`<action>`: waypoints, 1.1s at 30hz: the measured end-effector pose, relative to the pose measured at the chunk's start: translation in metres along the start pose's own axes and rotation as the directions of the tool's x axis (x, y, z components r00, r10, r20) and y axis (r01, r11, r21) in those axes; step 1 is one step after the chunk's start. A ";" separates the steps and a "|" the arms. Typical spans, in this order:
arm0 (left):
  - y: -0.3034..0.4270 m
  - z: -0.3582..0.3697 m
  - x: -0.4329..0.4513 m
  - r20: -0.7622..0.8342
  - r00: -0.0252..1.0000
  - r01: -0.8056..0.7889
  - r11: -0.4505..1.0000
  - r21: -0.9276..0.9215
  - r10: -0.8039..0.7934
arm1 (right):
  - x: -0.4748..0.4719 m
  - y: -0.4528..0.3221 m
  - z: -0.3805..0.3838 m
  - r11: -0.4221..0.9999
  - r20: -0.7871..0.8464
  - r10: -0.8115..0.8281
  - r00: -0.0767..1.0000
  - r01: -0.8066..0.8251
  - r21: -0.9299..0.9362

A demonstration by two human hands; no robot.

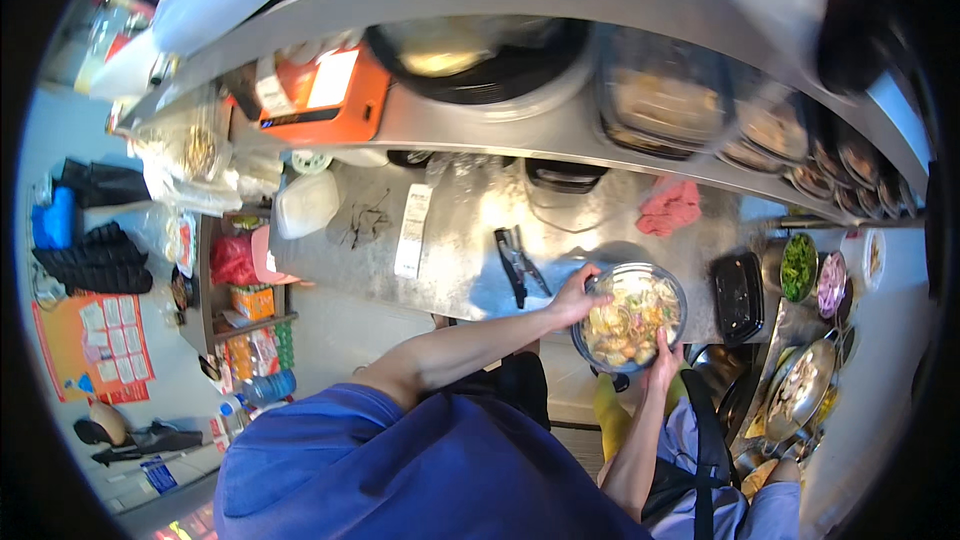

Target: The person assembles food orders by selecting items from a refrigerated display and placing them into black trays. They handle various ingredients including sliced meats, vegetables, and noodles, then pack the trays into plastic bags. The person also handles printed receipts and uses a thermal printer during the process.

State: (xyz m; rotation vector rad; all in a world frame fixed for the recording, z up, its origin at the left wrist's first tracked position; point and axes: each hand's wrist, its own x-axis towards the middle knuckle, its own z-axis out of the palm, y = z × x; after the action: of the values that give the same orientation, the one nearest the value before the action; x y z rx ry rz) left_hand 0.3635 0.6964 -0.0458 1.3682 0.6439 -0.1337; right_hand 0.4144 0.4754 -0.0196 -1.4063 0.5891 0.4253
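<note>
My left hand (579, 298) grips the upper left rim of a round dark bowl (630, 315) with a clear lid over mixed food. My right hand (663, 361) holds the same bowl at its lower right, thumb towards the lid. The bowl is at the front edge of the metal counter (465, 285). To its left lie a black-and-metal hand tool (519, 264), its kind unclear, and a printed paper slip (413, 231). A crumpled pink cloth (669, 207) lies farther back. An empty black plastic tray (739, 297) is to the bowl's right.
Packed containers (664, 101) and an orange box (330, 101) fill the shelf above. Bowls of chopped greens (799, 268) and sliced onion (831, 283) stand at the right, near a metal bowl (801, 390). A co-worker in a dark apron (705, 465) is close at the lower right.
</note>
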 end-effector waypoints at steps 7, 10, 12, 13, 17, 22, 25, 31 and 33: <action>-0.007 -0.182 -0.120 -0.178 0.978 0.050 0.947 -0.319 -0.112 | -0.103 0.039 0.121 0.778 0.381 -0.206 0.901 0.387 -0.494; -0.026 -0.257 -0.144 -0.301 0.934 0.032 0.886 -0.463 -0.191 | -0.111 0.075 0.188 0.712 0.381 -0.242 0.893 0.430 -0.555; -0.040 -0.282 -0.151 -0.386 0.888 0.022 0.863 -0.504 -0.248 | -0.096 0.090 0.216 0.428 0.447 -0.504 0.739 0.663 -0.614; -0.045 -0.293 -0.155 -0.381 0.905 -0.042 0.854 -0.519 -0.187 | -0.088 0.097 0.225 0.251 0.519 -0.602 0.607 0.761 -0.598; -0.058 -0.297 -0.152 -0.414 0.902 -0.108 0.867 -0.486 -0.120 | -0.050 0.102 0.229 -0.132 0.767 -0.308 0.563 0.773 -0.621; -0.054 -0.266 -0.101 -0.394 0.914 -0.012 0.961 -0.276 -0.102 | -0.032 0.066 0.220 0.051 0.624 -0.478 0.619 0.728 -0.684; -0.046 -0.253 -0.067 -0.438 0.897 -0.025 0.983 -0.180 -0.058 | -0.053 0.059 0.214 0.246 0.431 -0.627 0.649 0.690 -0.680; -0.028 -0.244 -0.051 -0.378 0.769 -0.116 0.694 0.710 0.515 | -0.085 0.116 0.215 -0.040 0.704 -0.470 0.533 0.784 -0.620; -0.019 -0.243 -0.049 -0.123 0.817 -0.234 0.520 0.821 0.563 | -0.079 0.122 0.214 -0.044 0.681 -0.506 0.529 0.773 -0.633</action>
State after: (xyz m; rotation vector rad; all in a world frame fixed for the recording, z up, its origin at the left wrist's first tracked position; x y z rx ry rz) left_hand 0.2296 0.9062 -0.0527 2.4307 0.5696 0.2937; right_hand 0.3067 0.7078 -0.0541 -2.4929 -0.8347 0.0602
